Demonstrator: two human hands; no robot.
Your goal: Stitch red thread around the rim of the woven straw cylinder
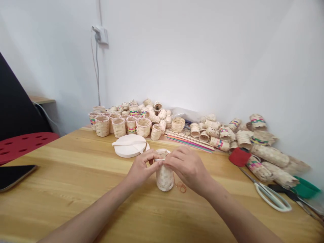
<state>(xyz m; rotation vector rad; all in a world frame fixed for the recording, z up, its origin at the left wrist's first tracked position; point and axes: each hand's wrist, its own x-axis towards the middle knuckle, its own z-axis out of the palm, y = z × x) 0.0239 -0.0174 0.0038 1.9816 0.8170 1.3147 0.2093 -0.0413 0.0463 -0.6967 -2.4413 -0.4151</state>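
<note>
A small woven basket [165, 180] of pale strips stands on the table between my hands. My left hand [143, 167] is closed at its rim, thumb and fingers pinching the near left edge. My right hand [188, 167] curls over the rim from the right, its fingertips meeting the left thumb. A thin whitish piece shows at the fingertips; I cannot make out what it is. Orange thread [181, 187] trails from beside the basket and loops on the table. Just behind the left hand lies a flat roll of white strip [129, 146].
Finished-looking baskets [102, 126] stand at the back left, with several woven tubes [220, 133] heaped along the wall. Colored sticks [189, 143] lie before them. White-handled scissors [273, 197] and a green container [306, 187] are at right. A dark phone-like device [15, 177] lies left.
</note>
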